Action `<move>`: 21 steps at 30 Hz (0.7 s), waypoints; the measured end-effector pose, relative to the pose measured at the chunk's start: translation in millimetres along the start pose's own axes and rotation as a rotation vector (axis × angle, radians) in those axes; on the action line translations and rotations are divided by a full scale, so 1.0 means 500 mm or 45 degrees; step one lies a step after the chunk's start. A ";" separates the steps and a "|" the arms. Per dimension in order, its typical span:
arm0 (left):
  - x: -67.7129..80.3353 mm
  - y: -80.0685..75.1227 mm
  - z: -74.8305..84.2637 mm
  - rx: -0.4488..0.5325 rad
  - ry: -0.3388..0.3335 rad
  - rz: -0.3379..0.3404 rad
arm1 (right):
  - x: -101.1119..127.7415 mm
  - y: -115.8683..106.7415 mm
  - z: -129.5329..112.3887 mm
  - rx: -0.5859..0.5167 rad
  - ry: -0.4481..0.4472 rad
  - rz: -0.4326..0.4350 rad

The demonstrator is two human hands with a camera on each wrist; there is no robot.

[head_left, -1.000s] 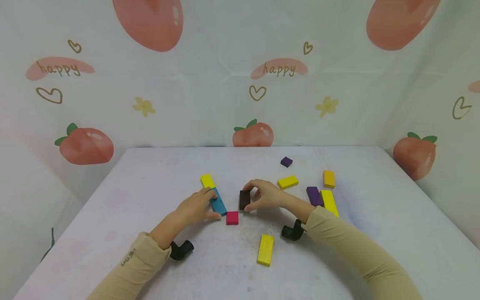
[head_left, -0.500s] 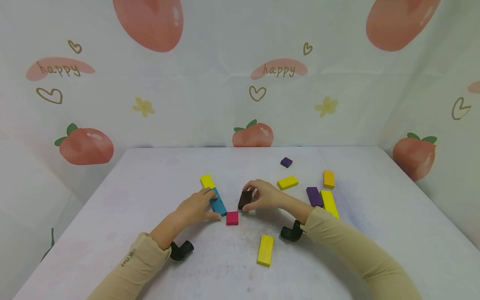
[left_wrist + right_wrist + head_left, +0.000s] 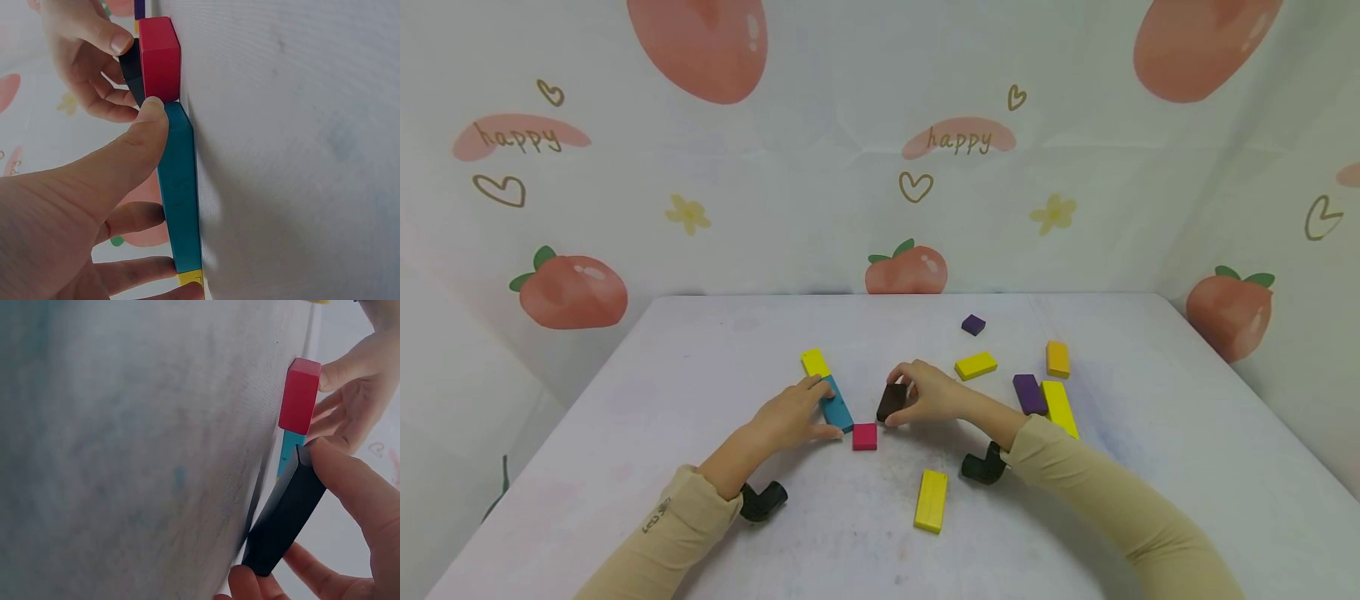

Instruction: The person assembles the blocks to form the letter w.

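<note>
- in the head view, the dark block (image 3: 891,402) is held tilted by the right hand (image 3: 928,393), pinched between thumb and fingers. it is seen between one and two o'clock of the red block (image 3: 865,437) — near, but apart.
- in the head view, the left hand (image 3: 786,417) is held loosely spread, with fingers laid against the blue block (image 3: 838,408) rather than wrapped round it. the far yellow block (image 3: 815,362) is set end to end with the blue block, at its eleven o'clock; a small purple block (image 3: 973,325) is seen well apart, between one and two o'clock of the dark block.
- in the left wrist view, the red block is shown at twelve o'clock of the blue block, with the left thumb's tip rested where the two meet. the row could be skewed, it is judged, if that thumb were pressed sideways.
- in the right wrist view, the dark block is pinched near its one and seven o'clock ends. whether the table (image 3: 144,437) is touched by its lower edge cannot be told. a slip could be caused by uneven pressure at those ends — and, were it lowered tilted, the red block could be bumped out of line.
</note>
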State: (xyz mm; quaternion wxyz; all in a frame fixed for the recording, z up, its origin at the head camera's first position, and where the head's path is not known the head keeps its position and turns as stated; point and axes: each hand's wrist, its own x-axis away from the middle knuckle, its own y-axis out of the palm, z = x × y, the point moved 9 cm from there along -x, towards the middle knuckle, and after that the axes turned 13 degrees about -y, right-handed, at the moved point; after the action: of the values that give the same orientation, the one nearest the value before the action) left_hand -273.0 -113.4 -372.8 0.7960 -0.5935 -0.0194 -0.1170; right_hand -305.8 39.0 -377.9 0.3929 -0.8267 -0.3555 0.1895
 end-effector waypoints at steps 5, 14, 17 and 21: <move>0.000 0.000 0.000 0.000 0.002 0.003 | 0.002 0.001 -0.004 -0.009 0.009 -0.012; 0.000 0.002 -0.001 0.000 -0.003 0.001 | 0.006 0.007 0.002 -0.005 0.052 -0.056; -0.001 0.002 -0.001 0.002 -0.002 0.003 | 0.007 0.008 0.003 -0.008 0.057 -0.064; -0.001 0.000 0.000 -0.002 0.001 0.009 | 0.006 0.009 0.002 0.000 0.058 -0.068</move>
State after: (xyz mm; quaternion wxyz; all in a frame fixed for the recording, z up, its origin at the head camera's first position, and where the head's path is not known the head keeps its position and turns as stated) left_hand -273.5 -113.1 -373.1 0.7959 -0.5942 -0.0171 -0.1146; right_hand -302.7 39.9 -382.1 0.4059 -0.8209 -0.3684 0.1602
